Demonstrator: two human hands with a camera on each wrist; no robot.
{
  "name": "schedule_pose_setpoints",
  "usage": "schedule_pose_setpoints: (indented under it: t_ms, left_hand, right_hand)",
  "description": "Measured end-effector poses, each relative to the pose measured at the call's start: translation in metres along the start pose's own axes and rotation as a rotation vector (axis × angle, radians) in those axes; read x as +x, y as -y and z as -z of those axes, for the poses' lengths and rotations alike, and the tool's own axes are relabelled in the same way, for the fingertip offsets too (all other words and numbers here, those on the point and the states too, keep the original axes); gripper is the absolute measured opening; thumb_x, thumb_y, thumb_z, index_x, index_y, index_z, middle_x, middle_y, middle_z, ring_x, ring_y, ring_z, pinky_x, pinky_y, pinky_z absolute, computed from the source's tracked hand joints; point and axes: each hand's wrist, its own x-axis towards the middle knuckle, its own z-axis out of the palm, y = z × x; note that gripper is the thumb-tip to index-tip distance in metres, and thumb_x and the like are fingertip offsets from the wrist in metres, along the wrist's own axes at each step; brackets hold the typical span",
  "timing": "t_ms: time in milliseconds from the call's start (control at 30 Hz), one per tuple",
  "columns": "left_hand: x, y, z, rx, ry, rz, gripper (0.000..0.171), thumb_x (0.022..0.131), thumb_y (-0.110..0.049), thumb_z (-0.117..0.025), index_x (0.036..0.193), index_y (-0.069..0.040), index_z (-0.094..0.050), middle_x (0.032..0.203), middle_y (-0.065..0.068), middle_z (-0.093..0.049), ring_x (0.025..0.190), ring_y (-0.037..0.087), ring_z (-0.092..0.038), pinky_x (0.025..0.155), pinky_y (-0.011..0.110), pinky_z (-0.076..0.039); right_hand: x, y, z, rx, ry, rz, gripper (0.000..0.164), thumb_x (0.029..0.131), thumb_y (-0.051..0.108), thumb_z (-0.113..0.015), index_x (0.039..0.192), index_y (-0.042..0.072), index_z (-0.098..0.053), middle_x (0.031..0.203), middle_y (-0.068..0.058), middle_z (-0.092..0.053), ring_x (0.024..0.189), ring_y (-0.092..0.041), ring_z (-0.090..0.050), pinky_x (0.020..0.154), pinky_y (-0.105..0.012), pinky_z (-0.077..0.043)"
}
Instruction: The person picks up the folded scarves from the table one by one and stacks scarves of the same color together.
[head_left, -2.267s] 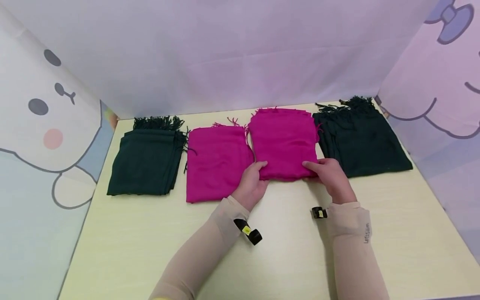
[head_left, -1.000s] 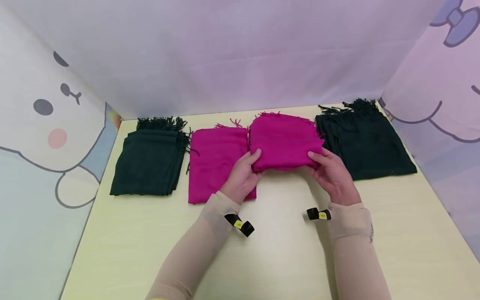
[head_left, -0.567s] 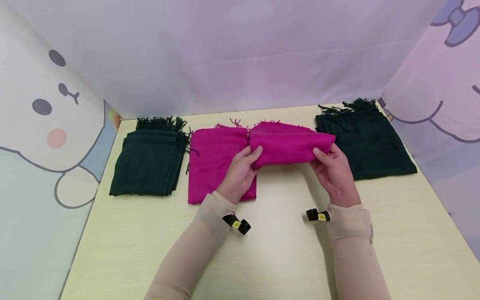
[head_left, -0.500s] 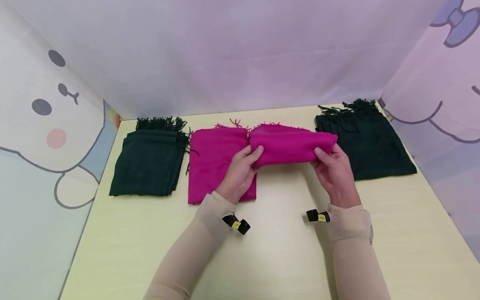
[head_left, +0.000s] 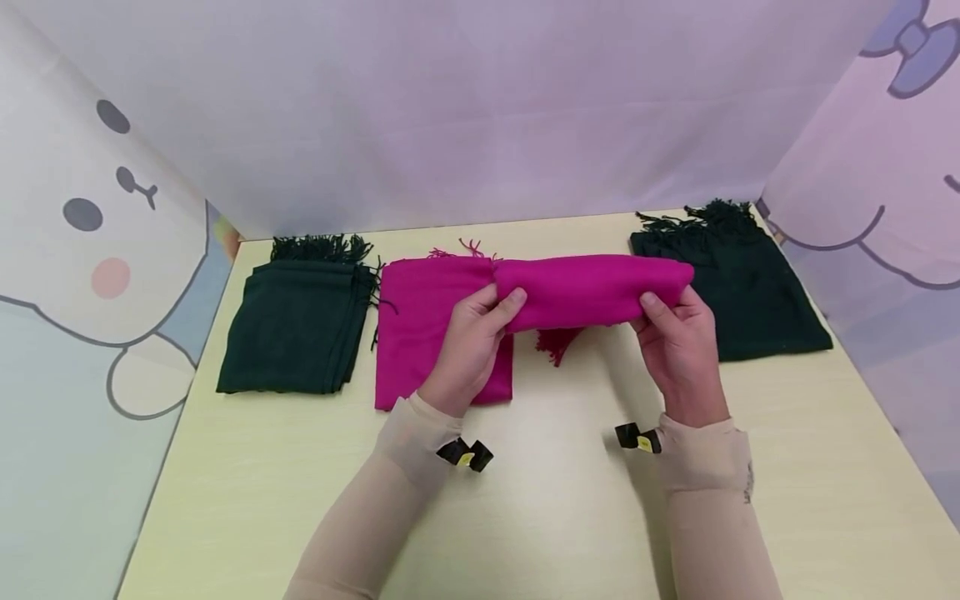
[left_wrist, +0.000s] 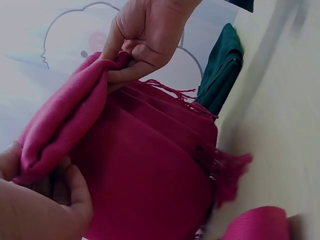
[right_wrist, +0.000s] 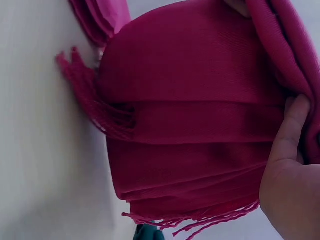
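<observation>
A folded magenta scarf [head_left: 588,287] is held up off the table between both hands in the head view. My left hand [head_left: 472,342] pinches its left end, thumb on the near face. At the right end my right hand [head_left: 678,350] grips it in the same way. The wrist views show the scarf's layers [left_wrist: 145,170] hanging below the held edge, with fringe [right_wrist: 100,105] dangling beneath. A second folded magenta scarf [head_left: 420,333] lies flat on the table, partly behind the left hand. The fingers behind the held cloth are mostly hidden in the head view.
One folded dark green scarf [head_left: 292,329] lies at the left of the pale table [head_left: 540,500], fringe toward the back. Another dark green scarf [head_left: 757,292] lies at the right, partly behind the right hand. A pale curtain [head_left: 487,108] stands along the back.
The held scarf has been lifted and tilted up, so its top face has given way to a narrow edge. Its fringe now hangs below. The right hand has moved slightly right, the left slightly left.
</observation>
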Motion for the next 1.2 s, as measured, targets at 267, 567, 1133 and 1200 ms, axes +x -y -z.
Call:
schedule_pose_setpoints:
  t_ms: [267, 567, 1133, 1200]
  left_hand:
    - [-0.007, -0.019, 0.001, 0.016, 0.018, -0.076, 0.022, 0.097, -0.01, -0.065, 0.117, -0.003, -0.072, 0.105, 0.004, -0.068, 0.1, 0.018, -0.064, 0.088, 0.028, -0.051]
    - [-0.014, -0.038, 0.006, 0.053, 0.007, -0.154, 0.012, 0.097, -0.01, -0.065, 0.103, -0.008, -0.076, 0.097, 0.003, -0.071, 0.096, 0.018, -0.066, 0.086, 0.028, -0.051]
    - [-0.015, -0.06, 0.031, 0.003, -0.111, -0.2, 0.019, 0.097, -0.014, -0.065, 0.112, -0.005, -0.074, 0.102, 0.005, -0.07, 0.1, 0.02, -0.065, 0.089, 0.03, -0.052]
    - [-0.014, -0.063, 0.034, -0.006, -0.119, -0.204, 0.023, 0.097, -0.015, -0.065, 0.116, -0.003, -0.072, 0.105, 0.007, -0.069, 0.102, 0.021, -0.064, 0.091, 0.031, -0.051]
  right_hand:
    - [-0.002, 0.004, -0.019, -0.114, 0.006, 0.059, 0.032, 0.096, -0.013, -0.051, 0.127, -0.01, -0.058, 0.113, -0.017, -0.066, 0.094, -0.026, -0.069, 0.083, -0.032, -0.059]
    - [-0.001, 0.01, -0.042, -0.143, 0.066, 0.076, 0.033, 0.096, -0.015, -0.05, 0.129, -0.016, -0.053, 0.117, -0.023, -0.062, 0.099, -0.029, -0.066, 0.085, -0.033, -0.058]
    - [0.024, -0.013, -0.078, -0.24, 0.156, 0.029, 0.032, 0.097, -0.01, -0.053, 0.128, -0.007, -0.057, 0.122, -0.017, -0.059, 0.112, -0.028, -0.057, 0.096, -0.034, -0.052]
    - [0.026, -0.018, -0.081, -0.24, 0.152, 0.028, 0.031, 0.097, -0.009, -0.054, 0.128, -0.006, -0.058, 0.121, -0.016, -0.06, 0.111, -0.027, -0.058, 0.095, -0.033, -0.052]
